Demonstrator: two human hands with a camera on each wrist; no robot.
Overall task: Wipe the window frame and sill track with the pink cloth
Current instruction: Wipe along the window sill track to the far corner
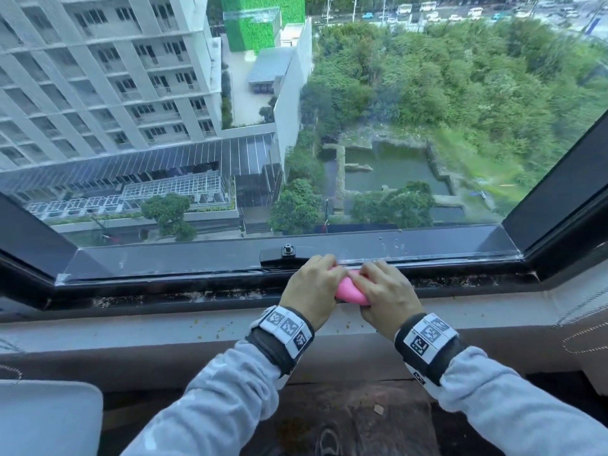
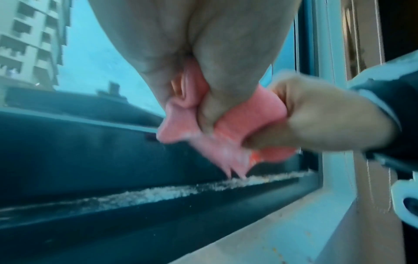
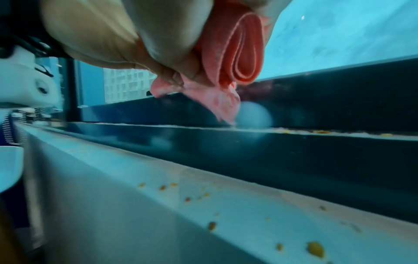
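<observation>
Both hands meet at the middle of the black lower window frame [image 1: 164,258]. My left hand [image 1: 312,284] and right hand [image 1: 386,291] each grip one end of the folded pink cloth [image 1: 350,289], fingers curled over it against the frame's edge. In the left wrist view the left hand [image 2: 203,53] pinches the pink cloth [image 2: 253,114] while the right hand [image 2: 316,114] clutches its other end. A loose corner hangs down to the dusty sill track [image 2: 158,192]. The cloth's folded layers [image 3: 239,53] show in the right wrist view, above the track [image 3: 294,132].
A small window latch [image 1: 288,251] sits on the frame just above the hands. Grit lines the sill track [image 1: 197,296] left and right. Yellowish crumbs [image 3: 315,249] dot the pale sill ledge [image 1: 131,327]. Dark side frames [image 1: 559,199] angle in at both ends.
</observation>
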